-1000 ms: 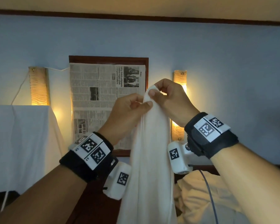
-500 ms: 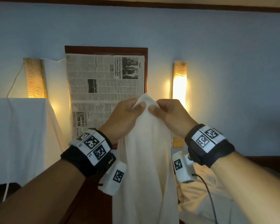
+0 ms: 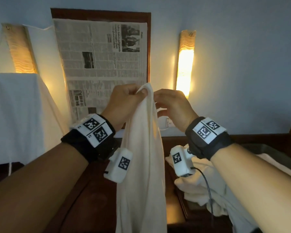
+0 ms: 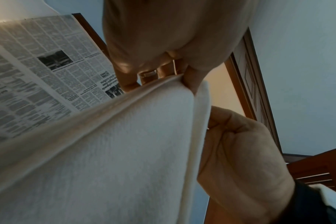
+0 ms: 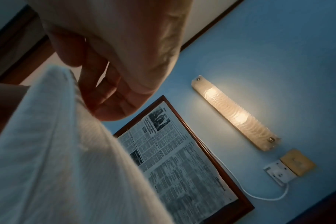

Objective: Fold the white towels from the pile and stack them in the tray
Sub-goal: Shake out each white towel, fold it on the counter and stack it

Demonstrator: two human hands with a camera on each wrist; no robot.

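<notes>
Head view: the left hand point(image 3: 124, 101) is pinching the top corner of a white towel point(image 3: 141, 165) between thumb and curled fingers, and the towel is hanging straight down between the two forearms, in front of a framed newspaper point(image 3: 101, 61) on the wall. The right hand point(image 3: 173, 106) is curling its fingers against the towel's upper edge just beside the left; whether they are actually clamping the cloth cannot be told. A pile of white towels point(image 3: 202, 187) is lying lower right, beneath the right forearm.

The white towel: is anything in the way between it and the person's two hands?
Nothing visible is in the way. The left hand pinches the top corner of the white towel directly. The right hand pinches its edge just beside, bare fingers on cloth.
</notes>
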